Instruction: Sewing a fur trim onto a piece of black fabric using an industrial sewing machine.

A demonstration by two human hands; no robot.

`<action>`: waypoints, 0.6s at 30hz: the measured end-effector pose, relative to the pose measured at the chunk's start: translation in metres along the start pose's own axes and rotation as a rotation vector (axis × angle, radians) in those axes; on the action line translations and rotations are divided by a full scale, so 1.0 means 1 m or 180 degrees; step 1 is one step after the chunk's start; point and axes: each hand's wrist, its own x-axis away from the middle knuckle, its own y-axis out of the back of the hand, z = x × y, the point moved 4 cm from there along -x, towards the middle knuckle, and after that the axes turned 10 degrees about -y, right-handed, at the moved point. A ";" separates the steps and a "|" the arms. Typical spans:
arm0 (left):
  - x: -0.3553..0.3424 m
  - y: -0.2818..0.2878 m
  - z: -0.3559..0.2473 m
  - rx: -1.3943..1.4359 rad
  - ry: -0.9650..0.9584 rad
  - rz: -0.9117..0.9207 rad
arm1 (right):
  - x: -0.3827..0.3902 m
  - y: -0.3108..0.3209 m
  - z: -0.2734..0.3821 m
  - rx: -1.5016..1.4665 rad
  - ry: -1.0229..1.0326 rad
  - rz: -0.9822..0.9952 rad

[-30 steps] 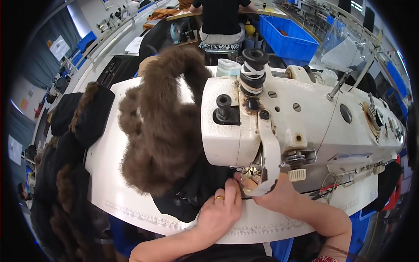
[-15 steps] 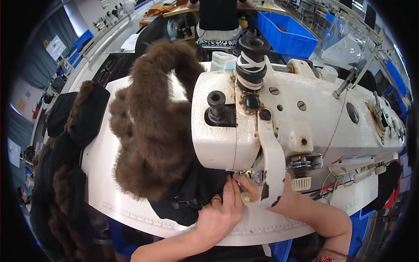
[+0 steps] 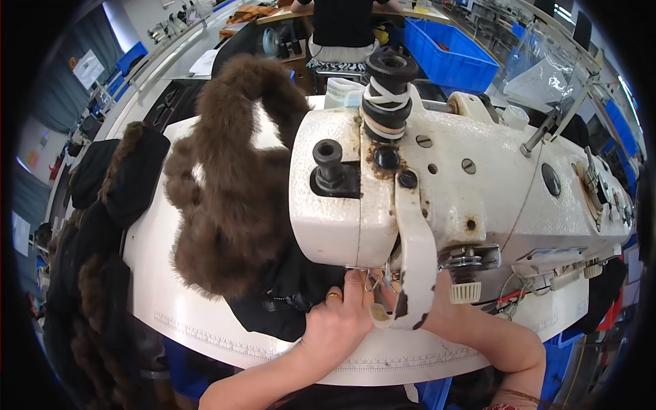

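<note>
A brown fur piece (image 3: 236, 198) joined to black cloth (image 3: 280, 301) lies on the white table of the sewing machine (image 3: 437, 178), left of the machine head. My left hand (image 3: 338, 318), a ring on one finger, grips the black cloth at its right end, fingertips close together beside the needle area. The presser foot (image 3: 372, 279) shows just right of those fingertips. My right hand (image 3: 441, 297) reaches in from the right, behind the white curved guard (image 3: 417, 273). That guard hides most of its fingers, and what they touch cannot be made out.
More black pieces with brown fur (image 3: 96, 273) hang at the table's left edge. A printed ruler strip (image 3: 239, 345) runs along the front edge. Beyond the machine, a person in black (image 3: 342, 31) sits near a blue crate (image 3: 451, 55). A clear plastic bag (image 3: 540, 68) hangs at the far right.
The machine and fur shift slightly left in the picture. My left hand's fingertips are a little higher, closer under the machine head. Both hands stay at the needle area.
</note>
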 end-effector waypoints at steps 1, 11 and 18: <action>0.004 -0.002 0.002 0.0057 0.0084 0.0092 | -0.006 -0.007 0.003 0.0013 0.0102 -0.0035; 0.011 0.008 -0.004 0.0836 0.0392 0.0370 | -0.029 0.002 0.000 -0.0851 0.0561 -0.1816; 0.014 0.084 0.051 0.0515 -0.0602 -0.0514 | -0.036 -0.001 0.008 -0.1293 0.0256 -0.2092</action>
